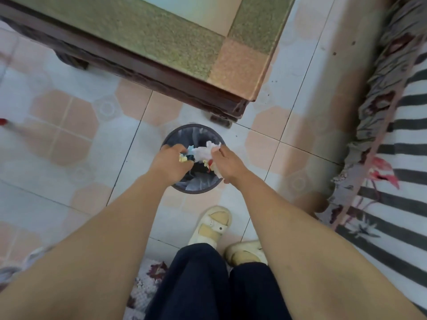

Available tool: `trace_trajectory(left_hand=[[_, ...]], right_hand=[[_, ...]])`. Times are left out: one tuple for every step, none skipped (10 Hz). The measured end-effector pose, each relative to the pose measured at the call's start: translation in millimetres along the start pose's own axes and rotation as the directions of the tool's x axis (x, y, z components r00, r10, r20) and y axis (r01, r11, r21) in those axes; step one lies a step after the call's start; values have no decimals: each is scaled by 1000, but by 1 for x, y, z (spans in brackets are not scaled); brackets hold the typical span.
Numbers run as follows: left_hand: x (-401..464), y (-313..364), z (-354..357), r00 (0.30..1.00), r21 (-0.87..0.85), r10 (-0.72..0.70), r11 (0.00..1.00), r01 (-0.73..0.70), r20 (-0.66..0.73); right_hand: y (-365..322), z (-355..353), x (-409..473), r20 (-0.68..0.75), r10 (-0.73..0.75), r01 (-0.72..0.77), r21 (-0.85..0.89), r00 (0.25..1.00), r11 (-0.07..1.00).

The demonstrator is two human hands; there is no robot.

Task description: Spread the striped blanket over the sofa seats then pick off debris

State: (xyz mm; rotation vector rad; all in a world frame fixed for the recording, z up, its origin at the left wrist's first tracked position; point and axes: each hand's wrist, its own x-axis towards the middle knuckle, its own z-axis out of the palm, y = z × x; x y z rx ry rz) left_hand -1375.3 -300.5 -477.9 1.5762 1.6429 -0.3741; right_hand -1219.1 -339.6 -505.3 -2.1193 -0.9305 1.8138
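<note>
Both hands [172, 161] [227, 163] grip paper scraps [205, 151] over bin [184, 189]; table [231, 72] beyond.

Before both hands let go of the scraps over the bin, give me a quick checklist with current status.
1. Left hand over the bin: ok.
2. Right hand over the bin: partly, its outer edge reaches past the rim; not ok.
3. Crumpled scraps gripped by both hands, none seen on the floor: ok.
4. Room left in the bin: cannot tell.
5. Striped blanket lying on the sofa seat: ok.
</note>
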Motion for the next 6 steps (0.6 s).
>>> trace_trajectory(left_hand=[[-1,-5,4,999,-65,-8,998,10,31],[-8,1,-3,999,-105,-11,994,14,35],[-15,17,-14,1000,-78,8,997,-8,5],[-32,41,-31,999,-44,54,998,-55,-4],[-45,67,-48,993,-19,119,993,-119,-12],[-70,109,-72,985,-8,173,985,-173,13]], right_hand=[[-2,0,0,50,17,-16,-23,999,1000],[-8,-8,-8,47,-15,16,-29,999,999],[-16,-23,-22,17,-54,54,11,998,998],[-23,-45,-44,1,-52,52,18,999,998],[-32,-72,-75,-21,-42,43,23,999,999],[-41,-109,-120,-82,-69,72,36,994,997]])
